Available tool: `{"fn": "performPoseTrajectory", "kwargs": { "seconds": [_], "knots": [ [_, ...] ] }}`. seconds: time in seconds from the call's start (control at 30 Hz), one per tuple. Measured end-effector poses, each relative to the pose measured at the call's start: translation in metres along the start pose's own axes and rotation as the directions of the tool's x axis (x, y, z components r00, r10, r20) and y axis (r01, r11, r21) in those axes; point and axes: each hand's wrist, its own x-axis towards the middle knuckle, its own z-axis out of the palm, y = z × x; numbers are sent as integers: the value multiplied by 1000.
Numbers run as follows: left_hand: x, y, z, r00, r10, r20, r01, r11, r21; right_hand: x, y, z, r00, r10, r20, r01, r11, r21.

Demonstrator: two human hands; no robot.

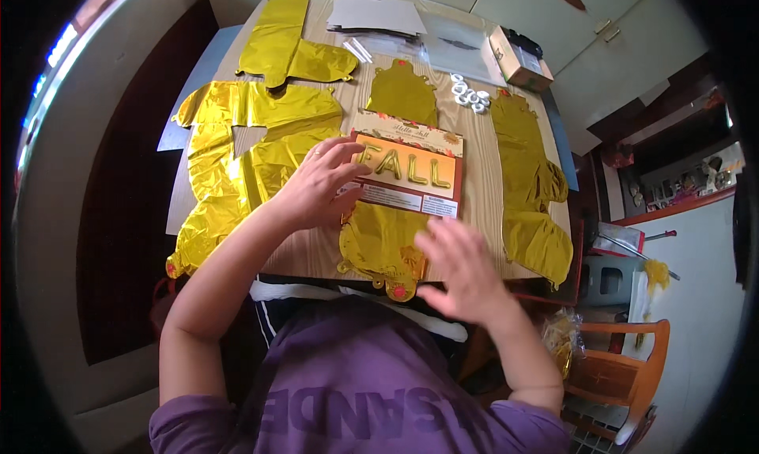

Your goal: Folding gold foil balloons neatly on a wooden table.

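Note:
A flat printed card (407, 165), orange and cream with pictured gold letters, lies over a flat gold foil balloon (379, 236) in front of me. My left hand (320, 181) grips the left edge of this card with bent fingers; the thumb is partly hidden. My right hand (462, 268) is blurred, with fingers apart and nothing in them, near the balloon's lower right edge. The upper end of a foil piece (402, 94) shows beyond the card.
On the wooden table (474, 209), more gold foil balloons lie at left (217, 153), far left (277, 47) and right (530, 177). White ribbon rolls (472, 94), white straws (357, 51), stacked cards (375, 15) and a box (518, 58) lie farther back. A wooden chair (624, 375) stands right.

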Motion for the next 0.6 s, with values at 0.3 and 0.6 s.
{"fn": "performPoseTrajectory", "kwargs": {
  "seconds": [0.3, 0.6],
  "knots": [
    [9, -15, 17, 996, 26, 83, -23, 999, -38, -27, -7, 66, 940, -179, -291, 108, 964, -245],
    [8, -16, 16, 997, 31, 69, -26, 997, -72, -28, -6, 66, 930, -226, -288, 203, 973, -108]
  ]
}}
